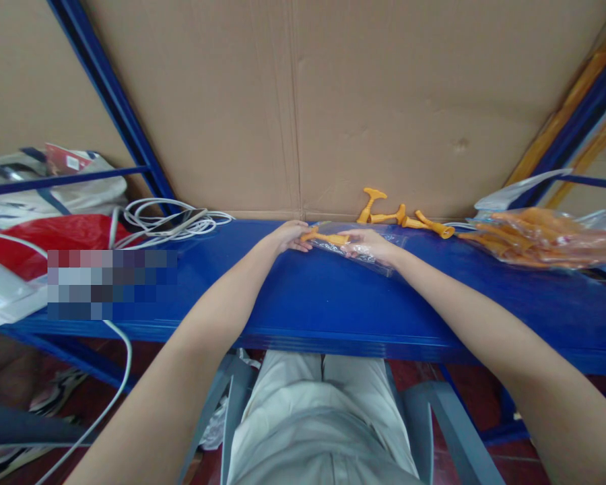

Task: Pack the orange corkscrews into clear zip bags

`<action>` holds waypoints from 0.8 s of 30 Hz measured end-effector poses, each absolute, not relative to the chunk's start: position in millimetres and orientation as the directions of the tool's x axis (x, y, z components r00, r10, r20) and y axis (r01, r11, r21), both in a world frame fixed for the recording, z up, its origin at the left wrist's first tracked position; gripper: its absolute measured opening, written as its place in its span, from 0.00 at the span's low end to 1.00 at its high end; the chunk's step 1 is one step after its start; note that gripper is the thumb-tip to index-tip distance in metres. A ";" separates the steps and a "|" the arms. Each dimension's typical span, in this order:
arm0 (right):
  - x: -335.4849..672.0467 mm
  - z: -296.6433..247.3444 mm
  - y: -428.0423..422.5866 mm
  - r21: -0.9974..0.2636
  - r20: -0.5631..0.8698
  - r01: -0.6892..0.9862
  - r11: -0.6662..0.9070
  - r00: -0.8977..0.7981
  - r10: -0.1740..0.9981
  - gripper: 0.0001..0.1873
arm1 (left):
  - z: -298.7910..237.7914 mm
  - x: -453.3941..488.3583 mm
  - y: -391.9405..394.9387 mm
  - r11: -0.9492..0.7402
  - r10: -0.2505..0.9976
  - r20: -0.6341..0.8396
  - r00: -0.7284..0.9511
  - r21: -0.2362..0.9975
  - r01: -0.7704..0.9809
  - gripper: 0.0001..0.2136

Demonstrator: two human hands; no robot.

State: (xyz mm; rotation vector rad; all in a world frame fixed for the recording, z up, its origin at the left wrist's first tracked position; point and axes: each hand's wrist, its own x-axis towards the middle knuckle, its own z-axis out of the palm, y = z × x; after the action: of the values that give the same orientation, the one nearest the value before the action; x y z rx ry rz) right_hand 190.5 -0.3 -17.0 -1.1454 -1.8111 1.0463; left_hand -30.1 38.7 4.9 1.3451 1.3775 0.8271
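Between my hands lies an orange plastic T-handled piece, together with a clear plastic bag. My left hand closes its fingers at the crossbar end. At the other end, my right hand grips the shaft, and bag film spreads under and around that hand. Whether the piece is inside the bag or on top of it, I cannot tell. Behind my right hand, several similar orange pieces rest along the back of the blue table; one stands upright with its crossbar on top.
A clear bag full of orange pieces lies at the right. Coiled white cable, a red bag and a white device occupy the left. A cardboard panel closes off the back; blue frame posts flank it.
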 end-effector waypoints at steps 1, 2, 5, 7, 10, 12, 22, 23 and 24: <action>192.0 -17.2 0.4 -0.918 0.164 0.286 0.276 -0.361 0.918 0.27 | 5.1 -31.7 38.7 0.143 0.978 -0.182 0.107 0.945 0.295 0.17; 193.4 -17.0 0.7 -0.925 0.173 0.251 0.286 -0.390 0.904 0.27 | 5.4 -33.1 38.6 0.137 0.980 -0.173 0.098 0.945 0.297 0.16; 195.5 -14.4 -1.6 -0.928 0.181 0.211 0.308 -0.467 0.865 0.27 | 6.3 -35.2 38.0 0.120 0.982 -0.158 0.102 0.944 0.307 0.16; 195.4 -11.9 -4.6 -0.923 0.163 0.221 0.314 -0.515 0.842 0.26 | 6.4 -34.4 37.7 0.112 0.981 -0.156 0.118 0.942 0.315 0.17; 194.9 -9.7 -7.5 -0.929 0.133 0.215 0.300 -0.562 0.816 0.26 | 5.8 -31.5 37.8 0.092 0.979 -0.143 0.143 0.945 0.313 0.20; 194.9 -9.3 -7.8 -0.938 0.134 0.187 0.292 -0.581 0.803 0.26 | 5.6 -29.8 38.1 0.082 0.980 -0.133 0.149 0.947 0.310 0.19; 195.1 -9.8 -7.3 -0.918 0.115 0.248 0.309 -0.579 0.807 0.23 | 1.1 -24.7 38.2 0.077 0.990 -0.106 0.095 0.958 0.275 0.16; 195.2 -10.8 -6.3 -0.913 0.111 0.266 0.310 -0.570 0.814 0.24 | 0.4 -23.9 37.8 0.077 0.990 -0.107 0.096 0.959 0.271 0.17; 195.4 -11.9 -5.1 -0.909 0.108 0.276 0.314 -0.571 0.814 0.24 | -0.1 -23.0 37.3 0.076 0.990 -0.105 0.096 0.961 0.267 0.18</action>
State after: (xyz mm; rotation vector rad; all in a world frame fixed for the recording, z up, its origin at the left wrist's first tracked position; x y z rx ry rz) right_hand 195.4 -5.1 -11.9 -0.9605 -2.0164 1.2314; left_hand -23.0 37.3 -0.1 1.3794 1.3576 0.9219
